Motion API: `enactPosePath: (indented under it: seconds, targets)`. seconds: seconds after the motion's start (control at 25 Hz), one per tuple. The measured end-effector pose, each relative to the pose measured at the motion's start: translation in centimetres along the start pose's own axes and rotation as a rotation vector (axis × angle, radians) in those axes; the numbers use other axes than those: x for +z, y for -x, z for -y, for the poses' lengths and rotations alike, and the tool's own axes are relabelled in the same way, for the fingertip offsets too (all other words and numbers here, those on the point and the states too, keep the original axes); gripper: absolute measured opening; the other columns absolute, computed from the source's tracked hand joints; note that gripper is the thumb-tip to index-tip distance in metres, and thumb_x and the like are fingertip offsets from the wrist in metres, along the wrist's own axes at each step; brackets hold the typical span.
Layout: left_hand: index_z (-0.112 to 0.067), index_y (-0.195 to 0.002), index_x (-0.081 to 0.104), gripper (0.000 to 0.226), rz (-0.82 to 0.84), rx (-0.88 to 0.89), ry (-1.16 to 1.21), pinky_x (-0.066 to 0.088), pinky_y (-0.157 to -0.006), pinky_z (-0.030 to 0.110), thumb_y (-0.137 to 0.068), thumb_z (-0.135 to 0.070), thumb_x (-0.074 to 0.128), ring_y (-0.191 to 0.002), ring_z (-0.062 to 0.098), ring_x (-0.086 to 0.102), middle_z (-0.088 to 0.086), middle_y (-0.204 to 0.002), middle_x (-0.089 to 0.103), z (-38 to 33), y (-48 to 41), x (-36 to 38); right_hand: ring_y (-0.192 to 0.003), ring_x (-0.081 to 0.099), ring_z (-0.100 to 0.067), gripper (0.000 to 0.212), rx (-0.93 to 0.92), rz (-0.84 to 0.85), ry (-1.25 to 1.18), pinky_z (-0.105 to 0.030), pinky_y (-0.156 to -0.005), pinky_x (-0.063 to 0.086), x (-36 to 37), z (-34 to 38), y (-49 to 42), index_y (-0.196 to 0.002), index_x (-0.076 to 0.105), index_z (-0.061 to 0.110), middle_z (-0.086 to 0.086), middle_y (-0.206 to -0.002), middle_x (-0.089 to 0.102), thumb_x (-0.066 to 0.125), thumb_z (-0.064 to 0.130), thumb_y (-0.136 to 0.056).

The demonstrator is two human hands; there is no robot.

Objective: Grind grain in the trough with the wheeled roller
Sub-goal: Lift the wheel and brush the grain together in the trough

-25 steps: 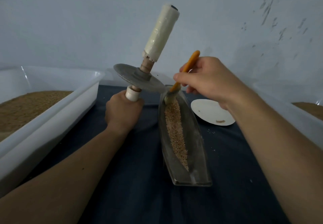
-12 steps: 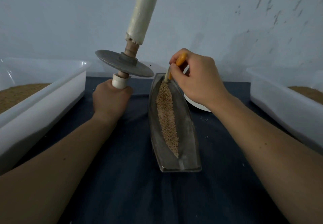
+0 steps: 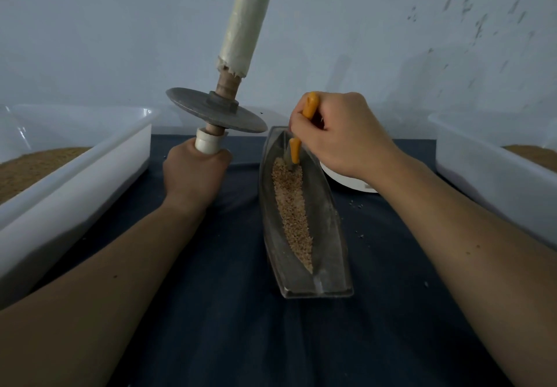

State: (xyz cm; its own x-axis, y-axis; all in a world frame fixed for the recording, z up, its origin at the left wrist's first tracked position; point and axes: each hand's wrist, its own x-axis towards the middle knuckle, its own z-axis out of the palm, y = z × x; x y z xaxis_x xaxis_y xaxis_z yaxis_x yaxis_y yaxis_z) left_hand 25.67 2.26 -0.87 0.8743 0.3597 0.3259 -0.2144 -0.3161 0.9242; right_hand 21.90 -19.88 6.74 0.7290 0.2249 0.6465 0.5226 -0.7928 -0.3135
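Note:
A boat-shaped grey metal trough lies lengthwise on the dark cloth, with a strip of tan grain along its groove. My left hand is shut on the lower white handle of the wheeled roller, held upright in the air to the left of the trough; its grey disc is level and its upper handle is wrapped in white. My right hand grips an orange-handled brush whose tip touches the grain at the trough's far end.
A white plastic bin holding brown grain stands at the left, and another white bin at the right. A white plate lies behind my right wrist. A pale wall rises close behind. A few stray grains dot the cloth.
The brush has tipped from slanted to nearly upright, and my right hand has turned over the trough's far end. The roller has been raised and held more upright. The view has shifted.

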Motion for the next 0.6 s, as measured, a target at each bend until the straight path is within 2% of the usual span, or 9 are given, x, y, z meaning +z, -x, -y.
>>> enactPosePath:
  seconds: [0.12,0.24,0.36,0.44,0.6]
  targets:
    - [-0.024,-0.076,0.065,0.019,0.003,-0.003,-0.002,0.059,-0.072,0.053,-0.067,-0.039,0.071,-0.074,0.024,0.069,-0.001,-0.072,0.068,0.02,0.03,-0.01,-0.052,0.057,-0.01,0.029,0.015,-0.129,0.004,-0.034,-0.055,0.051,-0.4,0.33,-0.21,-0.078,0.06,0.022,0.005,-0.064,0.067,0.046,0.039,-0.096]
    - [-0.024,-0.077,0.065,0.018,0.012,0.003,-0.003,0.059,-0.073,0.052,-0.068,-0.038,0.071,-0.075,0.024,0.068,-0.001,-0.073,0.068,0.02,0.13,-0.01,-0.056,0.058,-0.01,0.025,0.003,-0.142,0.013,-0.036,-0.059,0.054,-0.29,0.37,-0.14,-0.085,0.062,0.024,0.007,-0.069,0.068,0.047,0.038,-0.099]
    - [-0.023,-0.078,0.064,0.018,0.022,0.008,-0.008,0.059,-0.074,0.053,-0.068,-0.037,0.07,-0.076,0.025,0.068,0.001,-0.074,0.069,0.0,0.17,-0.05,-0.055,0.056,-0.004,0.022,0.014,-0.043,0.035,-0.026,-0.055,0.045,0.21,0.15,0.14,-0.088,0.066,0.024,0.009,-0.072,0.067,0.052,0.037,-0.1]
    - [-0.023,-0.078,0.064,0.017,0.031,0.012,-0.006,0.059,-0.074,0.054,-0.068,-0.036,0.07,-0.077,0.025,0.068,0.001,-0.075,0.069,0.0,0.21,-0.08,-0.057,0.058,0.001,0.023,0.039,0.034,0.01,-0.018,-0.055,0.038,0.3,0.09,0.21,-0.085,0.066,0.023,0.011,-0.066,0.065,0.053,0.034,-0.099]
    - [-0.023,-0.079,0.064,0.015,0.033,0.032,-0.016,0.059,-0.075,0.053,-0.07,-0.034,0.069,-0.076,0.025,0.068,0.002,-0.075,0.068,-0.05,0.25,-0.11,-0.056,0.059,-0.004,0.025,0.046,-0.013,-0.026,-0.021,-0.053,0.039,-0.07,0.67,-0.14,-0.076,0.063,0.022,0.009,-0.056,0.06,0.051,0.033,-0.095]
